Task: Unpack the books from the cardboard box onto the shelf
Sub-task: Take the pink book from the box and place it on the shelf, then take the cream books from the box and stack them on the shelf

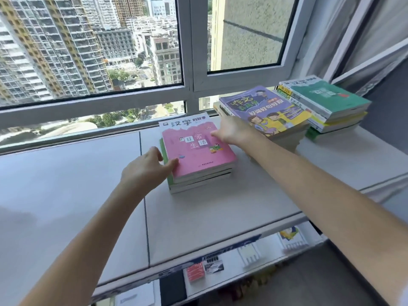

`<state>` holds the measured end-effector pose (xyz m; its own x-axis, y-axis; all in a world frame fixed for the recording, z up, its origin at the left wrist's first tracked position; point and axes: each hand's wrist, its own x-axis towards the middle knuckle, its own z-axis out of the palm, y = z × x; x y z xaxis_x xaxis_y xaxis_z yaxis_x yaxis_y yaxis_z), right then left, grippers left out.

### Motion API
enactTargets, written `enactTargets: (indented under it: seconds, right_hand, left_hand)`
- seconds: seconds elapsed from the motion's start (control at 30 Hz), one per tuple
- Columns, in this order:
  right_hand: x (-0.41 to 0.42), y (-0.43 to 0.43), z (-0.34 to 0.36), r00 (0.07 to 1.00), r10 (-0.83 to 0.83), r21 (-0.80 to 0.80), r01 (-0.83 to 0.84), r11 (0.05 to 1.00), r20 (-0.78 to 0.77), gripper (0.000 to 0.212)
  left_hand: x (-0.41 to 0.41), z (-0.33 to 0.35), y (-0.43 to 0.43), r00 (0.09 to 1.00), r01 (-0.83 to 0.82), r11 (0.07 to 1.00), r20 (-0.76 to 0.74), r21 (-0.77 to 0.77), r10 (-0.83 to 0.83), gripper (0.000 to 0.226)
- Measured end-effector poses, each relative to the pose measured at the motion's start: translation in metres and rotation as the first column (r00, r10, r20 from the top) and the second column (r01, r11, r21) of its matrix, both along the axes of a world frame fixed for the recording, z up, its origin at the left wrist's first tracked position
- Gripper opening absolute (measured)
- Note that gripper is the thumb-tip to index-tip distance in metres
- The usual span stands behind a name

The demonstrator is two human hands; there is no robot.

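A small stack of books topped by a pink book (196, 149) lies on the grey window ledge (220, 208). My left hand (146, 167) touches the stack's near left corner, thumb on the pink cover, fingers against its left side. My right hand (231, 131) reaches past the stack's far right corner, fingers stretched toward the base of a second stack topped by a purple book (267, 109). A third stack with a green book (326, 98) on top stands at the far right. The cardboard box is out of view.
The window frame (189, 91) runs along the back of the ledge, with a grey curtain (362, 40) at the right. Below the ledge's front edge lie more books and papers (205, 270). The ledge's left part (66, 195) is bare.
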<state>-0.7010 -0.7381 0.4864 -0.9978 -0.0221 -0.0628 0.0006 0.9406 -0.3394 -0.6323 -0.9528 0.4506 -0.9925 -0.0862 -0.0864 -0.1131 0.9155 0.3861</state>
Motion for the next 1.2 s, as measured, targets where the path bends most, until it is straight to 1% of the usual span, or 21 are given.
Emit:
enactTargets:
  seconds: [0.03, 0.07, 0.1, 0.17, 0.23, 0.27, 0.3, 0.37, 0.43, 0.5, 0.57, 0.63, 0.7, 0.77, 0.8, 0.87, 0.9, 0.93, 1.0, 1.1, 1.2]
  right_hand:
    - [0.006, 0.002, 0.002, 1.0, -0.003, 0.042, 0.004, 0.999, -0.018, 0.031]
    - [0.013, 0.007, 0.005, 1.0, -0.015, 0.048, 0.016, 0.999, -0.025, 0.03]
    - [0.02, 0.012, 0.008, 0.999, -0.026, 0.046, 0.028, 0.999, -0.035, 0.035]
    - [0.035, 0.026, 0.017, 0.996, -0.032, -0.012, 0.031, 0.999, -0.081, 0.047]
    - [0.056, 0.04, 0.026, 0.993, -0.008, -0.1, -0.004, 0.995, -0.116, 0.059]
    - [0.069, 0.047, 0.029, 0.994, 0.012, -0.151, -0.029, 0.988, -0.112, 0.061]
    - [0.08, 0.053, 0.031, 0.995, 0.037, -0.198, -0.054, 0.979, -0.088, 0.06]
    - [0.11, 0.065, 0.027, 0.996, 0.087, -0.252, -0.092, 0.963, -0.033, 0.051]
    - [0.145, 0.079, 0.014, 0.994, 0.104, -0.243, -0.103, 0.965, -0.009, 0.042]
    - [0.182, 0.095, -0.004, 0.996, 0.089, -0.237, -0.08, 0.968, 0.026, 0.038]
    - [0.221, 0.117, -0.03, 0.995, 0.078, -0.24, -0.062, 0.969, 0.056, 0.036]
    - [0.257, 0.139, -0.061, 0.994, 0.062, -0.212, -0.042, 0.976, 0.087, 0.037]
    - [0.295, 0.161, -0.096, 0.984, 0.027, -0.19, 0.008, 0.982, 0.177, 0.047]
    - [0.333, 0.186, -0.129, 0.959, -0.028, -0.136, 0.069, 0.988, 0.281, 0.061]
    - [0.347, 0.196, -0.144, 0.946, -0.06, -0.103, 0.098, 0.99, 0.319, 0.064]
    - [0.385, 0.222, -0.169, 0.923, -0.117, -0.091, 0.161, 0.983, 0.368, 0.064]
    - [0.403, 0.237, -0.18, 0.911, -0.146, -0.089, 0.194, 0.977, 0.385, 0.062]
    - [0.421, 0.252, -0.189, 0.894, -0.183, -0.071, 0.231, 0.97, 0.41, 0.062]
    - [0.451, 0.28, -0.202, 0.852, -0.259, -0.013, 0.298, 0.955, 0.455, 0.068]
    - [0.497, 0.33, -0.209, 0.799, -0.347, 0.01, 0.393, 0.919, 0.491, 0.071]
    - [0.534, 0.383, -0.211, 0.759, -0.445, 0.013, 0.5, 0.866, 0.476, 0.069]
  left_hand:
    - [0.003, 0.001, 0.002, 0.999, 0.001, 0.994, -0.05, -0.107, -0.007, 0.053]
    - [0.007, 0.003, 0.004, 0.995, 0.0, 0.988, -0.1, -0.154, -0.015, 0.056]
    - [0.013, 0.005, 0.006, 0.988, -0.003, 0.987, -0.153, -0.163, -0.023, 0.057]
    - [0.029, 0.01, 0.009, 0.962, 0.003, 0.993, -0.27, -0.12, -0.035, 0.058]
    - [0.052, 0.018, 0.013, 0.923, 0.036, 0.997, -0.381, -0.071, -0.061, 0.055]
    - [0.065, 0.02, 0.017, 0.901, 0.067, 0.996, -0.426, -0.052, -0.083, 0.053]
    - [0.078, 0.022, 0.022, 0.882, 0.105, 0.994, -0.459, -0.039, -0.111, 0.051]
    - [0.109, 0.022, 0.035, 0.864, 0.187, 0.982, -0.471, -0.029, -0.178, 0.047]
    - [0.142, 0.015, 0.053, 0.865, 0.255, 0.966, -0.438, -0.04, -0.247, 0.045]
    - [0.174, 0.003, 0.072, 0.868, 0.304, 0.951, -0.395, -0.055, -0.3, 0.047]
    - [0.208, -0.015, 0.095, 0.866, 0.358, 0.931, -0.35, -0.065, -0.357, 0.05]
    - [0.238, -0.04, 0.117, 0.859, 0.408, 0.908, -0.295, -0.098, -0.418, 0.053]
    - [0.264, -0.069, 0.141, 0.861, 0.454, 0.881, -0.188, -0.137, -0.473, 0.054]
    - [0.285, -0.101, 0.166, 0.86, 0.498, 0.852, -0.04, -0.161, -0.509, 0.054]
    - [0.291, -0.114, 0.176, 0.855, 0.513, 0.837, 0.033, -0.19, -0.517, 0.054]
    - [0.31, -0.136, 0.201, 0.828, 0.56, 0.782, 0.154, -0.274, -0.539, 0.056]
    - [0.319, -0.145, 0.214, 0.813, 0.581, 0.757, 0.187, -0.299, -0.551, 0.057]
    - [0.328, -0.152, 0.227, 0.798, 0.602, 0.74, 0.205, -0.299, -0.567, 0.058]
    - [0.34, -0.161, 0.253, 0.767, 0.641, 0.727, 0.214, -0.246, -0.604, 0.06]
    - [0.359, -0.166, 0.308, 0.684, 0.729, 0.644, 0.205, -0.233, -0.7, 0.063]
    - [0.375, -0.169, 0.37, 0.598, 0.798, 0.555, 0.189, -0.236, -0.779, 0.061]
